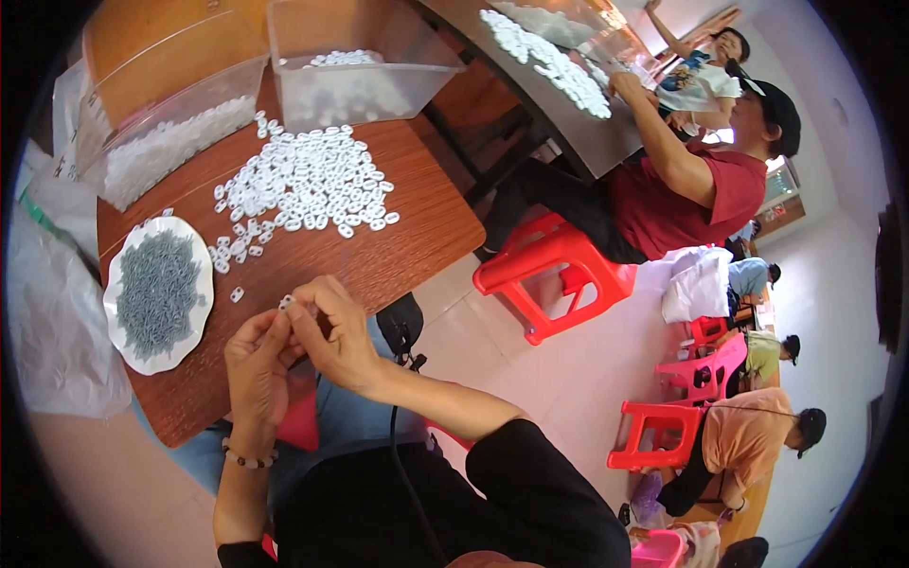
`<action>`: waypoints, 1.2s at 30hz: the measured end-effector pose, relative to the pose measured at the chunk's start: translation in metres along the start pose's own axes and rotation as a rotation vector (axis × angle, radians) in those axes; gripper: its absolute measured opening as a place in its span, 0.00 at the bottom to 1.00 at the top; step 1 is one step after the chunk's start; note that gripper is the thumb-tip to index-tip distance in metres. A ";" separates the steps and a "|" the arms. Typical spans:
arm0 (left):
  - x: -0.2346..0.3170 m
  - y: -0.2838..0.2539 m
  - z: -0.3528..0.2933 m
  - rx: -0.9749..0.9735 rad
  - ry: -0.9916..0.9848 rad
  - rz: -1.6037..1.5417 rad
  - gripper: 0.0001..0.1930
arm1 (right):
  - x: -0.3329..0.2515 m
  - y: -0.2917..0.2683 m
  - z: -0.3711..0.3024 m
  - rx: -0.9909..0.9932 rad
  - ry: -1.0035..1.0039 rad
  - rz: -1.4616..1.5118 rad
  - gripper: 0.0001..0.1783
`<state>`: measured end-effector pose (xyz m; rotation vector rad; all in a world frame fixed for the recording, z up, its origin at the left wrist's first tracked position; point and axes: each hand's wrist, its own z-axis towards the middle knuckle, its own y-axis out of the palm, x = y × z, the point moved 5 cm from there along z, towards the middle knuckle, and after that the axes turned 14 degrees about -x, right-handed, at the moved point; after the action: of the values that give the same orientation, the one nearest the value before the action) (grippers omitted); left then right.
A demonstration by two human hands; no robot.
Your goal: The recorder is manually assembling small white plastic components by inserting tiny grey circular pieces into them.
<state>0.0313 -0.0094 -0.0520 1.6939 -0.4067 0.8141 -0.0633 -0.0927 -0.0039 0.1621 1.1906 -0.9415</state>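
Over the front edge of the brown table, my left hand [254,358] and my right hand [333,333] meet fingertip to fingertip. Both are closed in a pinch around a small white two-holed plastic piece [286,302]; anything else between the fingers is too small to make out. Just beyond them, one loose white piece lies by itself, and a wide heap of matching white pieces [308,180] spreads across the table. Left of my hands stands a white scalloped plate [205,284], filled with small grey pin-like parts [156,293].
Two clear plastic bins [170,114] [369,95] with white pieces stand along the table's far side. A clear plastic bag [66,322] hangs at the left. To the right are a red stool [554,275], a co-worker in a red shirt [686,194] and another table [530,90].
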 end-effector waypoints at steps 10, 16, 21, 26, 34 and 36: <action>0.010 0.015 -0.001 0.019 0.051 0.032 0.08 | 0.006 0.000 -0.001 0.012 0.116 0.194 0.04; 0.007 0.004 -0.005 0.071 0.022 0.085 0.08 | 0.009 0.006 -0.003 -0.080 0.173 0.369 0.02; 0.011 -0.001 0.001 0.003 0.058 0.093 0.08 | 0.009 -0.013 0.004 -0.263 0.220 0.193 0.03; 0.019 0.005 0.003 0.013 0.084 0.314 0.08 | 0.012 -0.009 0.006 -0.421 0.305 0.186 0.05; 0.019 0.002 0.002 0.030 0.178 0.579 0.05 | 0.005 -0.005 0.013 -0.364 0.181 -0.145 0.06; 0.019 -0.001 0.004 0.040 0.183 0.596 0.05 | 0.005 -0.005 0.013 -0.374 0.172 -0.181 0.07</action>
<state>0.0466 -0.0099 -0.0399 1.5285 -0.7900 1.4042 -0.0567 -0.1061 -0.0013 -0.1702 1.5391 -0.8559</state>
